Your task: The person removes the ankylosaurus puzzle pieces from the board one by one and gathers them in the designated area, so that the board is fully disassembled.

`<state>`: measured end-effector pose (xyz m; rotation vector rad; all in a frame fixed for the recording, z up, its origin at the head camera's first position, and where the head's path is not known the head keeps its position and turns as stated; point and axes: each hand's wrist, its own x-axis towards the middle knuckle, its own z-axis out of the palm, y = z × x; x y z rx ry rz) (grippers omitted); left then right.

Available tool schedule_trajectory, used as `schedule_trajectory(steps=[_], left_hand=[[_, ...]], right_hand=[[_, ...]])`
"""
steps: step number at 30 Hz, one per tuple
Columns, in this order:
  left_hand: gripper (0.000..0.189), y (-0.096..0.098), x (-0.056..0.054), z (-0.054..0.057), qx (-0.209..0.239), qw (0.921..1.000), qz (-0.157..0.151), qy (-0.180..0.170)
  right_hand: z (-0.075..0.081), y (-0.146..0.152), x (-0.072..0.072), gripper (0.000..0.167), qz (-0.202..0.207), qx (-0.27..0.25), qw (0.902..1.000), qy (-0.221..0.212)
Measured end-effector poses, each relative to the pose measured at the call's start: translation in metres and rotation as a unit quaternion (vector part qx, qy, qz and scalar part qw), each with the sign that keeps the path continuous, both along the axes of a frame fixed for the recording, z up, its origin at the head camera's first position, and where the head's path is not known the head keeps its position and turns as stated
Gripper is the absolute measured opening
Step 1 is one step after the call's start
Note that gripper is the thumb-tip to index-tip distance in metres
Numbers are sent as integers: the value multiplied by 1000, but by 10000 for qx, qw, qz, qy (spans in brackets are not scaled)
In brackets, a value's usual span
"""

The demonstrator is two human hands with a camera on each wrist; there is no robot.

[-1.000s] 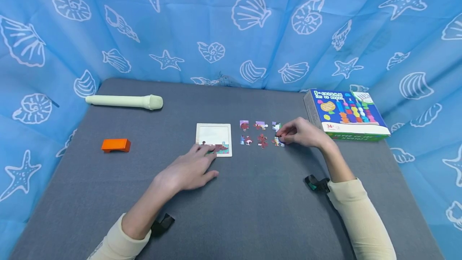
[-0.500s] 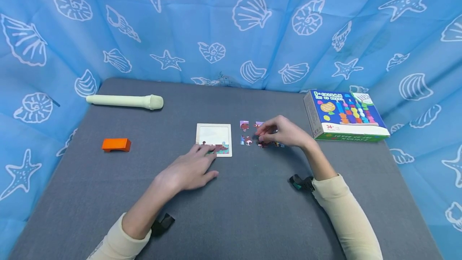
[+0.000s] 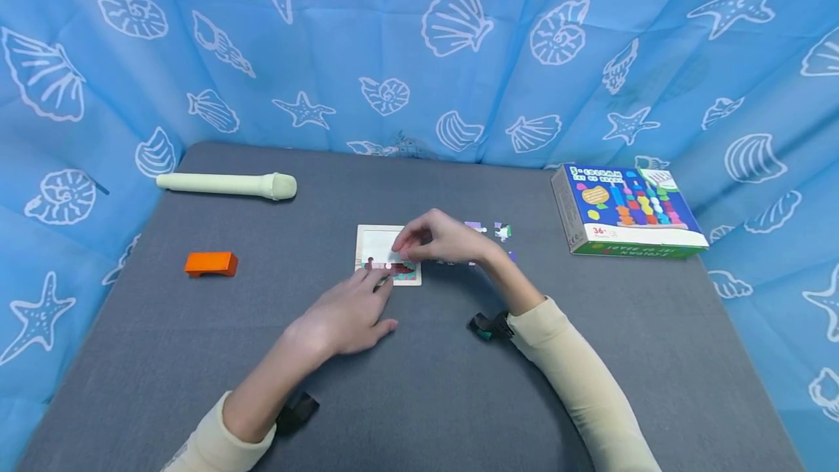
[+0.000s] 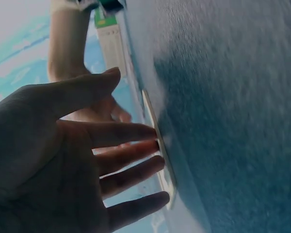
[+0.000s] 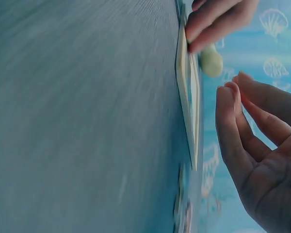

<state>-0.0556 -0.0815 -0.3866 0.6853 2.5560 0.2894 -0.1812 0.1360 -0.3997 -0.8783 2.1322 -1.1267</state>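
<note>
A small square puzzle board (image 3: 360, 239) with a pale wooden rim lies flat mid-table; picture pieces line its near side and the rest shows white. My left hand (image 3: 350, 315) rests with fairly straight fingers on its near edge; in the left wrist view the fingertips touch the rim (image 4: 148, 103). Just over the board, my right hand (image 3: 442, 235) brings thumb and fingertips together in a pinch, seemingly on a puzzle piece that the fingers mostly hide. In the right wrist view these fingertips (image 5: 225, 92) are apart from the board. Loose puzzle pieces (image 3: 502, 231) lie to the right, partly hidden by my right hand.
A pale green toy microphone (image 3: 226, 184) lies at the back left, an orange arch block (image 3: 211, 264) nearer on the left. At the back right sits a blue toy box (image 3: 636, 199). A blue shell-patterned curtain (image 3: 419, 57) hangs behind the grey tabletop (image 3: 419, 399).
My right hand has swept left, from the rightmost loose pieces past the middle ones to above the board. The left hand stays on the board's edge.
</note>
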Motion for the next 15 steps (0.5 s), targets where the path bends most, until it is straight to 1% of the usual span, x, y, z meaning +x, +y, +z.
schedule_trajectory(steps=[4,7,10,15], left_hand=[[72,3,8,4,-111,9999,46,-88],[73,6,14,7,-218,9996,68,-155],[72,8,18,9,-328,9993,58,-193],[71,12,19,10,-450,9987,69,-233]], right_hand=[[-3,-24,-5,16,300,42,9995,44],[-4,-37,-7,16,413,221,9989,44],[-6,-47,-8,15,363,523,9979,123],[-5,-55,-6,10,215,891,9957,89]])
